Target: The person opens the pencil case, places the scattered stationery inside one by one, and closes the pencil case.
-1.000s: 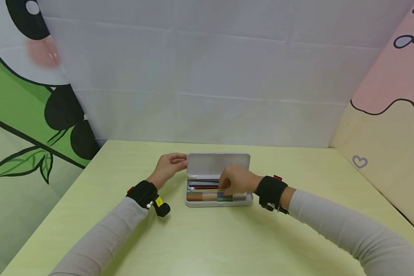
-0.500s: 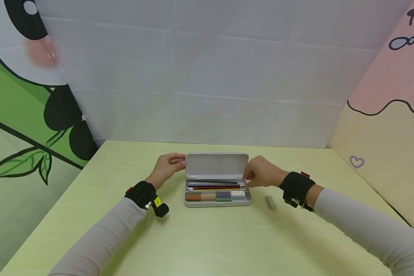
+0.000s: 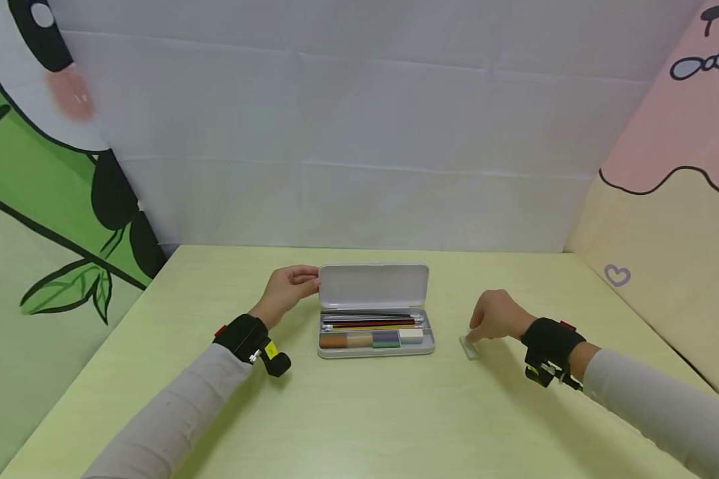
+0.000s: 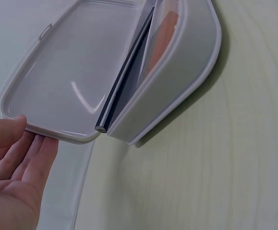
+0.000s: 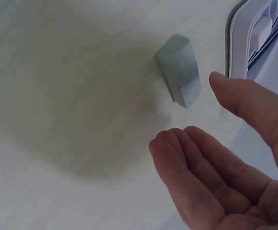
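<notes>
A white pencil case [image 3: 329, 351] lies open in the middle of the table, its lid [image 3: 371, 285] tilted up at the back. Inside are pencils [image 3: 368, 320] and a row of coloured erasers [image 3: 359, 340]. My left hand [image 3: 311, 283] pinches the lid's left corner; in the left wrist view the lid [image 4: 81, 72] sits between the thumb and fingers of the left hand [image 4: 31, 134]. A grey-green eraser [image 3: 469, 347] lies on the table right of the case. My right hand [image 3: 476, 336] hovers just over it, fingers relaxed. In the right wrist view the eraser [image 5: 179, 76] lies beyond the right hand [image 5: 189, 112], untouched.
The pale green table [image 3: 359, 419] is walled by a white sheet at the back and cartoon-printed panels on the left and right. Black wrist straps [image 3: 548, 342] carry the cameras.
My right hand left the case, paused at its right end, then moved right and down to the eraser now lying on the table. The left hand has kept hold of the lid.
</notes>
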Motion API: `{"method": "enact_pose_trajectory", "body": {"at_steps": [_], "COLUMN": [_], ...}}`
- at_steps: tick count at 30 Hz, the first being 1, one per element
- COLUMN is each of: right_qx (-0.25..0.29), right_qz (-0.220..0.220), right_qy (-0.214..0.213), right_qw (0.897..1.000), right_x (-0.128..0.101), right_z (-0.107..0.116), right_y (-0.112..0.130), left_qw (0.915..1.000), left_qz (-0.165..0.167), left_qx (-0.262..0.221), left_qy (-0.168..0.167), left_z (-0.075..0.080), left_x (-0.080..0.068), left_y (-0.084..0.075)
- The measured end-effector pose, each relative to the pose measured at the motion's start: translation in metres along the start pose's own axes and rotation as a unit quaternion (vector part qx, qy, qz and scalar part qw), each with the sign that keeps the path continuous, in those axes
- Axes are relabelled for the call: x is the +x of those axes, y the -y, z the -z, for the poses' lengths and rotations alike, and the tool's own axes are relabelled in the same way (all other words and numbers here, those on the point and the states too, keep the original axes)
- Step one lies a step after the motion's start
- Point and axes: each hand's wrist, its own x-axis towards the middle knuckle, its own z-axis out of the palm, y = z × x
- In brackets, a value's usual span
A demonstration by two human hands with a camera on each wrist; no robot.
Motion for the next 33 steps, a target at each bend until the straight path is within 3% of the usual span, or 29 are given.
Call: {"method": "enact_pose_trajectory", "body": {"at_steps": [4,7,13,22,33], "right_qx": [0.04,0.061,0.072,0.044,0.021], "right_qz": [-0.058,-0.089,-0.101,0.036,0.15], "right_qy": [0.017,0.006,-0.005,-0.09,-0.101], "right_qw": [0.997,0.994,0.992,0.994,0.983], "right_x": [-0.007,-0.008,-0.008,0.005,0.021], "right_z": [-0.008,-0.014,-0.022,-0.018,-0.017], "right_y": [0.002,0.003,0.008,0.01,0.045], "left_qw": [1.0,1.0,1.0,1.0,0.9999], "left_qz": [0.001,0.002,0.007,0.007,0.011], "left_qx": [0.001,-0.002,-0.003,-0.003,-0.003], "left_qy": [0.0,-0.001,-0.004,-0.003,-0.005], "left_z": [0.002,0.002,0.002,0.003,0.003], "left_x": [0.0,0.0,-0.001,0.0,0.001], "left_y": [0.001,0.002,0.002,0.003,0.002]}}
